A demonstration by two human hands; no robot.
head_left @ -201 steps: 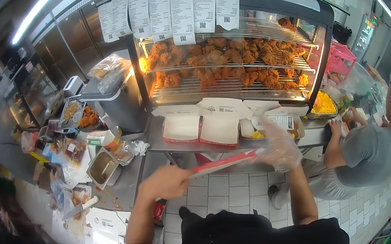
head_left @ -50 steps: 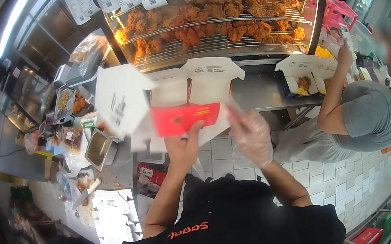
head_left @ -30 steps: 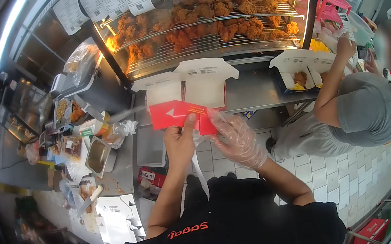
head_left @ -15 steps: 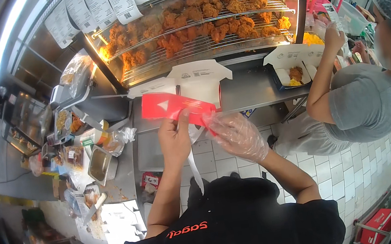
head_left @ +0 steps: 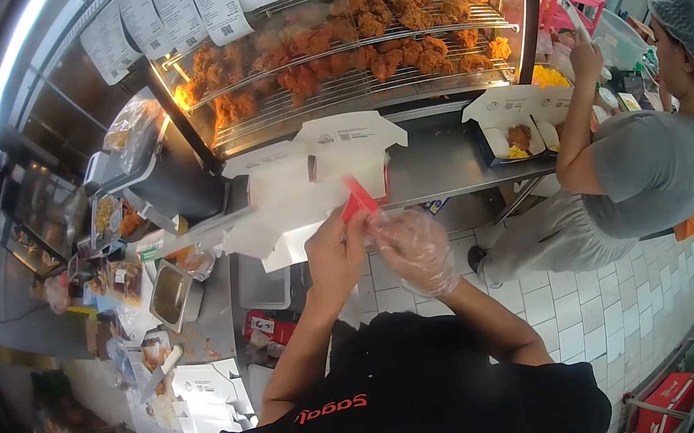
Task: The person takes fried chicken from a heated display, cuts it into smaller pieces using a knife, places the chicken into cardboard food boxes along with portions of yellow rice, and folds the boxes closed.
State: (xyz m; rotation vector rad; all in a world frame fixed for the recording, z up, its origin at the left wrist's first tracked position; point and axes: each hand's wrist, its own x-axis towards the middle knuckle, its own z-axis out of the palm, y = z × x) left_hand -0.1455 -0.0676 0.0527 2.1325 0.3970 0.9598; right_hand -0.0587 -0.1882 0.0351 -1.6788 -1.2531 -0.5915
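Note:
A folding food carton (head_left: 287,224), red outside and white inside, is spread between my hands over the counter's front edge, smeared by motion. The bare fingers of my left hand (head_left: 333,253) pinch a red side of it. My right hand (head_left: 414,250), in a clear plastic glove, is closed at the carton's right corner, its fingertips partly hidden. Just beyond, an open white-lined carton (head_left: 351,135) stands on the steel counter (head_left: 435,152) with its lid raised.
Fried chicken (head_left: 400,21) fills the racks of a lit warming cabinet ahead. At right a co-worker (head_left: 628,153) stands beside an open box (head_left: 491,145) holding chicken and something yellow. A metal pan (head_left: 173,296), a knife (head_left: 161,370) and stacked white cartons (head_left: 212,405) lie left.
The carton in my hands has gone from a flat red piece to opened out, its white inside showing toward the left. The co-worker's arm has shifted slightly.

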